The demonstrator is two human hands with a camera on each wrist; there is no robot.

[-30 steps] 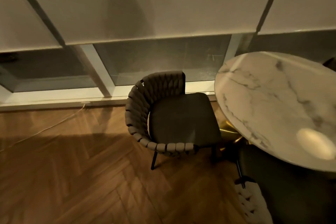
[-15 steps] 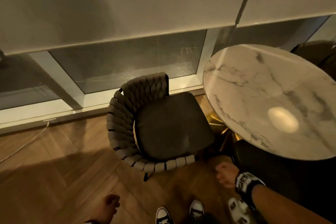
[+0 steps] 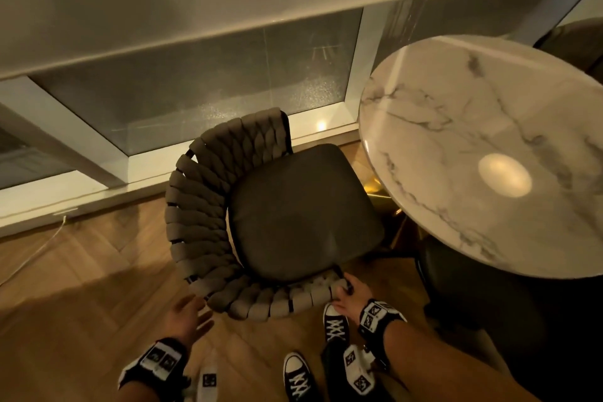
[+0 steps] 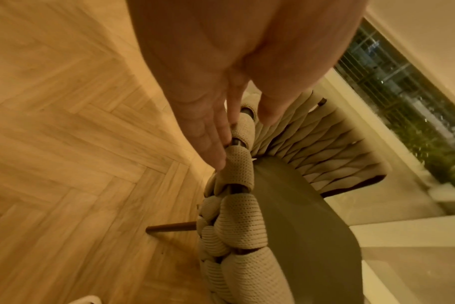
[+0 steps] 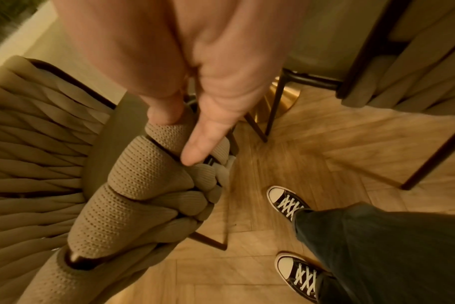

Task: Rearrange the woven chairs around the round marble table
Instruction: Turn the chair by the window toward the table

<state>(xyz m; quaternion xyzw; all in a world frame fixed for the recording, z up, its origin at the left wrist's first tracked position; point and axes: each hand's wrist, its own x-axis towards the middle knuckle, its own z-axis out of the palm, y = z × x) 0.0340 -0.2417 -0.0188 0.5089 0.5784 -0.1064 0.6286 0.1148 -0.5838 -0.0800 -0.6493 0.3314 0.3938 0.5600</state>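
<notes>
While the left hand (image 3: 187,315) reaches with straight, spread fingers to the woven rim of the chair (image 3: 261,212), the chair stands just left of the table (image 3: 483,153), and the right hand (image 3: 347,295) grips the rim's end nearest the table.

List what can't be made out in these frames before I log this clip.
- Second chair: head view, mostly hidden under the marble table.
- Table base: only a gold sliver shows beside the woven chair.
- Left hand contact with the rim: unclear, blurred in the left wrist view.
- Right hand fingers: hidden behind the rim; only the thumb shows.
</notes>
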